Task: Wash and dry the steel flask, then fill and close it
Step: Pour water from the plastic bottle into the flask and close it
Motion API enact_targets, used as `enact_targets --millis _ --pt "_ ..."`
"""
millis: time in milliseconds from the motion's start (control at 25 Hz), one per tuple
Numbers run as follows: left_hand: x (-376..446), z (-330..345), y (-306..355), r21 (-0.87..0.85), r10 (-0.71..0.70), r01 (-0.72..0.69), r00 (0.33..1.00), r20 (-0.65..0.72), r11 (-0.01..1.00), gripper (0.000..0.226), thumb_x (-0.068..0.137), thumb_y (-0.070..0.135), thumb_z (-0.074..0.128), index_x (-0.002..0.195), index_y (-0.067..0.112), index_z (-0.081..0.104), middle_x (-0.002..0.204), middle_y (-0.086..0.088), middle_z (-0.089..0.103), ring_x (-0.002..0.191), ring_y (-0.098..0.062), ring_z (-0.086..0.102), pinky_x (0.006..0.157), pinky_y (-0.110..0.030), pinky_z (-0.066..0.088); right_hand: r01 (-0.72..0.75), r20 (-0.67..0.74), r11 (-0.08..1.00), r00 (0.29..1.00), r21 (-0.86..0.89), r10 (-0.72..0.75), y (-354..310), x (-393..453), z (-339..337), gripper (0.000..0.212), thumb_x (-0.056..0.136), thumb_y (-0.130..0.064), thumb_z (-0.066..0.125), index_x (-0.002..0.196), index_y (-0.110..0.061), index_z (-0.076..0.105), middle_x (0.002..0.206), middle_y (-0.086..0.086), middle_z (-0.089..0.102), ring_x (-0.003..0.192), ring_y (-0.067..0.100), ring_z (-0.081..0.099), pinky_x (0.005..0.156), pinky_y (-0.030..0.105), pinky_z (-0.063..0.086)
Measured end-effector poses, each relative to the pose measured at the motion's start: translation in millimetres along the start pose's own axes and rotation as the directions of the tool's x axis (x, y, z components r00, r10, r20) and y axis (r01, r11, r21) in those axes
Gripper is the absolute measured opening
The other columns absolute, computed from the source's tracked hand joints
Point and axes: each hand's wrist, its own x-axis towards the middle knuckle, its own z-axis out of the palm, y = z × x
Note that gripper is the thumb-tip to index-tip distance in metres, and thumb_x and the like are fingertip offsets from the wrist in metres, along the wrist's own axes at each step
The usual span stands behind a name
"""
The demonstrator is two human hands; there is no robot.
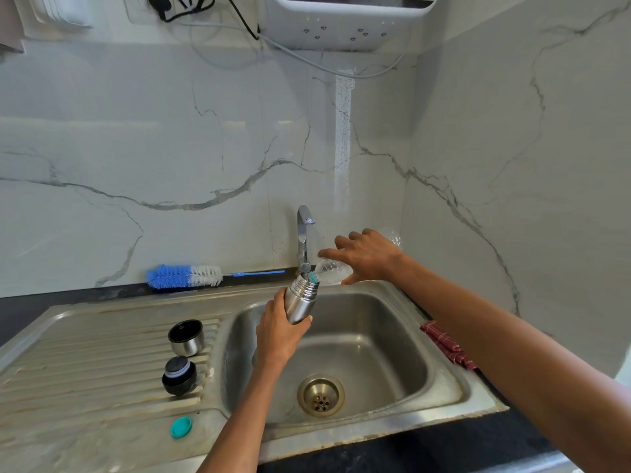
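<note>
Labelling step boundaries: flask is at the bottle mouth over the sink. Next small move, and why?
Probably hold the pour: the right hand has the clear plastic bottle tipped, neck at the mouth of the steel flask, which the left hand holds over the sink basin. The black stopper and steel cup lid lie on the drainboard, so closing comes later.

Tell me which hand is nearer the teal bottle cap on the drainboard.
Left. The left hand holds the steel flask over the basin, up and right of the teal cap. The right hand tips the plastic bottle near the tap, farther away.

shiny steel flask [299, 300], clear plastic bottle [329, 271], dull steel sink [440, 367]
</note>
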Motion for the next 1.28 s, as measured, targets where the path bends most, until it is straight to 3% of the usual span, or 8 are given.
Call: enact_targets --millis 1280 --pt "1.6 0.1 -2.0 0.0 -0.003 0.003 1.0 0.005 1.0 0.088 0.079 0.047 0.081 0.152 0.031 0.034 0.14 0.0 0.053 0.117 -0.023 0.057 0.093 -0.048 0.053 0.025 -0.021 0.999 0.999 -0.04 -0.025 4.8 0.5 -8.3 0.087 0.087 -0.071 0.06 0.156 -0.04 0.017 0.136 0.006 0.052 0.111 0.026 0.058 0.093 0.039 0.049"
